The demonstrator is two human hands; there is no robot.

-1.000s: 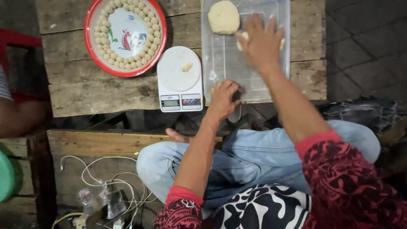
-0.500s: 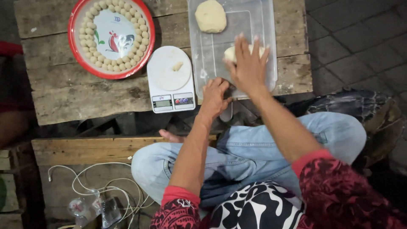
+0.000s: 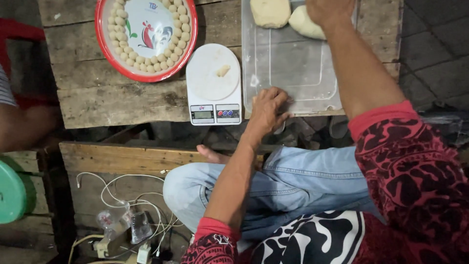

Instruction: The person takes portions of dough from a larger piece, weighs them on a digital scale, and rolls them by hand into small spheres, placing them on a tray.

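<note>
A clear plastic tray (image 3: 293, 68) lies on the wooden table (image 3: 122, 102). My left hand (image 3: 266, 110) curls over its near edge and holds it down. At the tray's far end my right hand (image 3: 328, 10) presses on a pale dough lump (image 3: 304, 23), which sits next to a second, squarer dough lump (image 3: 270, 11). My fingertips are cut off by the frame's top. Left of the tray stands a white digital scale (image 3: 213, 85) with a small dough piece (image 3: 223, 71) on its round plate.
A red-rimmed round tray (image 3: 105, 44) at the back left holds a ring of several small dough balls (image 3: 141, 61). Another person's arm (image 3: 19, 129) is at the left edge, above a green stool (image 3: 12, 193). Cables and plastic bags (image 3: 127, 220) lie on the lower wooden bench (image 3: 122, 156).
My right hand has pushed its dough lump from the tray's middle to the far end, beside the other lump. My left hand has stayed on the tray's near edge.
</note>
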